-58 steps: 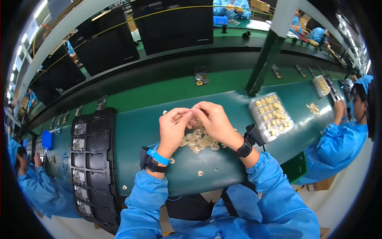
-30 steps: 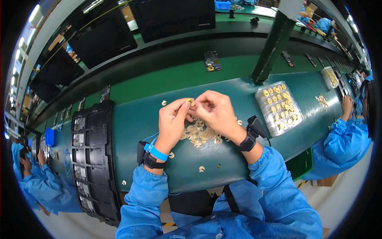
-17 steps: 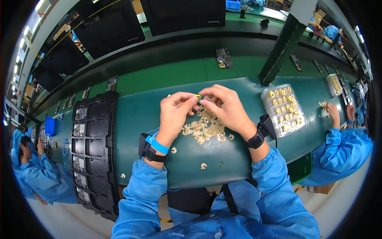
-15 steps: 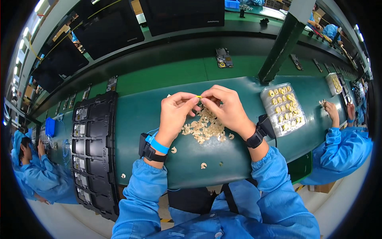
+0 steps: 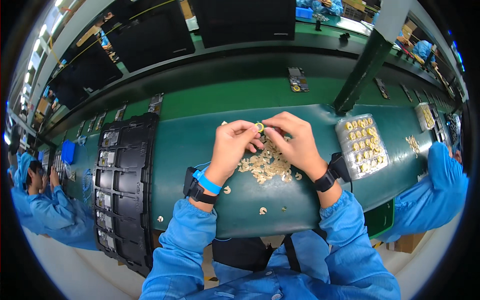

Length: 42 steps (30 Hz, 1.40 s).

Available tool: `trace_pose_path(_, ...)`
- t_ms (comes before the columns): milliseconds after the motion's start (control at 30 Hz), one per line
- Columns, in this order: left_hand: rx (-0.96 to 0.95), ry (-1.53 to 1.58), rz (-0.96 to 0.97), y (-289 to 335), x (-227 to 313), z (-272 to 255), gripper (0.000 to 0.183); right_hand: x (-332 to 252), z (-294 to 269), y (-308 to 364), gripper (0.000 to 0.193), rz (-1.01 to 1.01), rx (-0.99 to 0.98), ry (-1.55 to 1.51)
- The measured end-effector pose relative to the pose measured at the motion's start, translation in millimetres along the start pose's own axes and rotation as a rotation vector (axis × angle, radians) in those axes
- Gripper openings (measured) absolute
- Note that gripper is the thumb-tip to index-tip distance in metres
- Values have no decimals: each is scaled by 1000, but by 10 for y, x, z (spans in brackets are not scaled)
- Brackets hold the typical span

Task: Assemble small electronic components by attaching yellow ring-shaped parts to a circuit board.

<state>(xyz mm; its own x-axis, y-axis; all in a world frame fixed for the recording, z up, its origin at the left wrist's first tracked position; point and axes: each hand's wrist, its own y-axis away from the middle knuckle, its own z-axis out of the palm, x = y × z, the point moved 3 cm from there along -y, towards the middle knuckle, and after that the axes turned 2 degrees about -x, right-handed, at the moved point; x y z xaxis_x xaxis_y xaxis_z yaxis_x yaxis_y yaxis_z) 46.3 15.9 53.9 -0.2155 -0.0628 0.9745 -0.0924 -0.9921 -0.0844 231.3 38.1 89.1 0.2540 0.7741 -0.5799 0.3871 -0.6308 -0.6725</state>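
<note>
A small yellow ring-shaped part (image 5: 260, 127) is pinched between my two hands above the bench, its round face partly showing. My left hand (image 5: 236, 145) grips it with thumb and forefinger, the other fingers curled below. From the other side, the thumb and fingertips of my right hand (image 5: 296, 142) close on its edge. Just beneath the hands lies a heap of cream-coloured, notched flat pieces (image 5: 265, 167), partly hidden by my fingers. To the right of my right hand, a clear plastic tray (image 5: 370, 175) carries rows of round yellow parts.
A long black tray (image 5: 127, 182) with circuit boards stands at left. Another circuit board (image 5: 298, 80) lies on the green strip behind the bench, left of a green post (image 5: 362, 75). Loose pieces dot the near bench. Co-workers in blue sit on both sides.
The yellow part has turned from edge-on to showing its ring face, still between both hands. At right, the co-worker's hand has left the small heap there. The whole view has shifted slightly.
</note>
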Motion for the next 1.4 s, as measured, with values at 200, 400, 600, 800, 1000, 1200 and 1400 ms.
trace_pose_path(200,-59,-53,68,109,-117,170,17,-6,-26,184,10,413,-89,-281)
trace_pose_path(400,-51,-126,164,139,-197,309,20,159,-172,423,13,487,-41,-301)
trace_pose_path(600,277,59,302,655,480,-131,19,414,-464,525,13,473,118,-283)
trace_pose_path(800,847,-537,157,2115,1333,-1422,19,483,-391,528,13,388,59,-140)
trace_pose_path(1000,1067,-1560,-304,3038,894,-2840,17,365,-285,557,10,415,-32,-180)
trace_pose_path(1200,631,-1758,-412,3140,541,-3138,50,411,-308,609,11,406,-97,-134)
trace_pose_path(1400,547,-1883,-367,3114,955,-2997,46,436,-294,555,13,426,-65,-191)
